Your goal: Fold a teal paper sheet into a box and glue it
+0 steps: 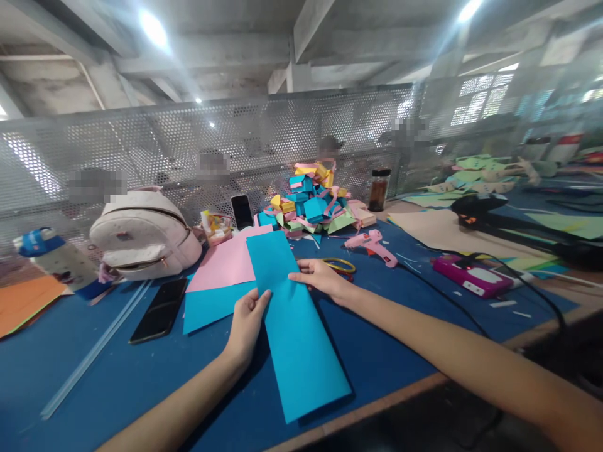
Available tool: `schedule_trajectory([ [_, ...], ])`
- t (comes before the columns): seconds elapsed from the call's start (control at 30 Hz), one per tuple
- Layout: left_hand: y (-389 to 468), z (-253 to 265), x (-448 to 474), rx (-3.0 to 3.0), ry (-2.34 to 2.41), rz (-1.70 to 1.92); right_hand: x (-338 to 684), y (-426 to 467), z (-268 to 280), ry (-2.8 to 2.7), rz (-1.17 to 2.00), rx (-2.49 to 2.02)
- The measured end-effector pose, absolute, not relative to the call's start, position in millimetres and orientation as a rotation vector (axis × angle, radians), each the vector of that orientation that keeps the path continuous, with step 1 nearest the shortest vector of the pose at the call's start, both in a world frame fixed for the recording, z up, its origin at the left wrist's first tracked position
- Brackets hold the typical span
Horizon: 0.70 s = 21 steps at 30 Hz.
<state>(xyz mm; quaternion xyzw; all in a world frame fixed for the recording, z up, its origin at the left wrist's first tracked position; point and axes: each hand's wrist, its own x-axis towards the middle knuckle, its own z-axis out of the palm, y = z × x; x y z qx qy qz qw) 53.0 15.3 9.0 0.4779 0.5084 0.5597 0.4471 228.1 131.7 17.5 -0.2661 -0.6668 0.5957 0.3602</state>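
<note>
Left to right across the blue table [377,358] I see a bottle [61,257] and pale backpack [146,235] along the far edge, a flat phone [160,311], a pink sheet [226,263], a propped phone [242,212] and a paper heap [313,207] towards that same edge, then a pink glue gun [372,245]. The left hand [245,323] pinches the left side of the long blue sheet [304,351], which runs from mid-table towards the near edge, and the right hand [324,279] is clamped on its right side. I count two phones, one backpack, one glue gun; the heap is too jumbled to number.
</note>
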Motion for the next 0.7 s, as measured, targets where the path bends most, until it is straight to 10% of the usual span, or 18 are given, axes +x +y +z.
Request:
schedule_trajectory([
  [0.7, 32.8, 33.3, 15.1, 1.235, 1.33, 1.614, 222.8, 116.5, 15.5, -1.888, 1.653, -0.582],
])
